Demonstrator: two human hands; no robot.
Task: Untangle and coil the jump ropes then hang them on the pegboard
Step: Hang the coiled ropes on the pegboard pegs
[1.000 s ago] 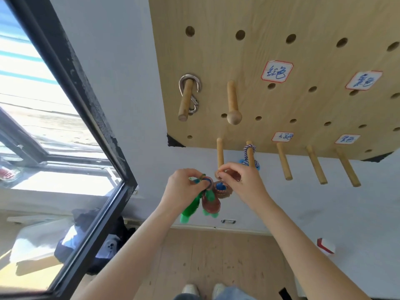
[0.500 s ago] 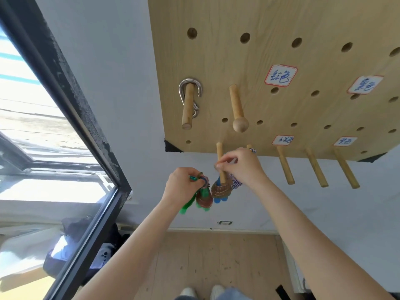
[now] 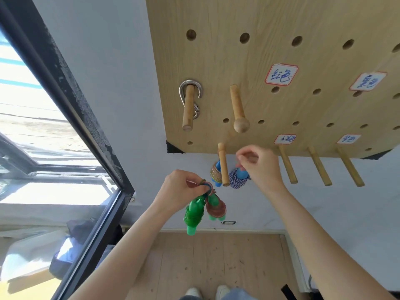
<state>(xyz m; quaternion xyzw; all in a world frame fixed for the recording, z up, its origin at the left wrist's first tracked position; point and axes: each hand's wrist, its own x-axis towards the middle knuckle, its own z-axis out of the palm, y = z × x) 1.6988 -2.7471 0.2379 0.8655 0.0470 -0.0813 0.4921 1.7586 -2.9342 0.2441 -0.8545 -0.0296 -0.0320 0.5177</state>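
Observation:
The wooden pegboard (image 3: 313, 24) hangs on the white wall above me. A brown beaded rope coil with blue handles (image 3: 215, 174) hangs on a bottom-row peg (image 3: 223, 163). Beside it hangs a blue-and-white rope coil (image 3: 236, 181), whose peg is hidden behind my right hand (image 3: 260, 167). That hand is just right of the brown coil, fingers loosely curled, with nothing visibly in it. My left hand (image 3: 183, 189) is lower and to the left, pinching the loops of two coils: a green rope (image 3: 192, 214) and a brownish rope with green handles (image 3: 216, 207).
Three bare pegs (image 3: 319, 167) stick out of the bottom row on the right. A metal carabiner (image 3: 190, 87) hangs on an upper peg, next to a knob-ended peg (image 3: 238, 111). A black window frame (image 3: 86, 126) stands at the left. My shoes (image 3: 207, 292) are on the wooden floor.
My right hand slid the brown beaded coil onto the peg, let it go and moved slightly right. My left hand stayed in place holding the two other coils.

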